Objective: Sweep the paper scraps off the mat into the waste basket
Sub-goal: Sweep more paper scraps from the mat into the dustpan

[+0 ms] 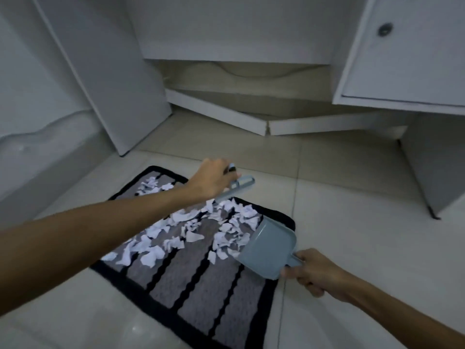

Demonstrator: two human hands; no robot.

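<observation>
Your right hand (310, 272) is closed around the handle of the dustpan (268, 248), thumb on top. The dustpan sits at the right edge of the mat (191, 285), tilted, its open mouth facing left into the paper scraps (191, 230), with a few scraps touching the lip.

Your left hand (212, 181) reaches across the mat to its far edge and is closed on a small brush (237, 186). The brush is blurred, so the bristle end is hard to read; it looks like a grey handle angled down toward the scraps just beside the mat's far border.

The scraps are white, torn and crumpled, spread in a band across the far half of the mat from the left edge to the dustpan. A smaller cluster sits at the far left corner. The near half of the mat is bare grey stripes with black lines and a black border.

The mat lies on a pale tiled floor (352, 222). White cabinets (402, 59) stand beyond it, and a loose white board (251, 122) lies on the floor under them.
</observation>
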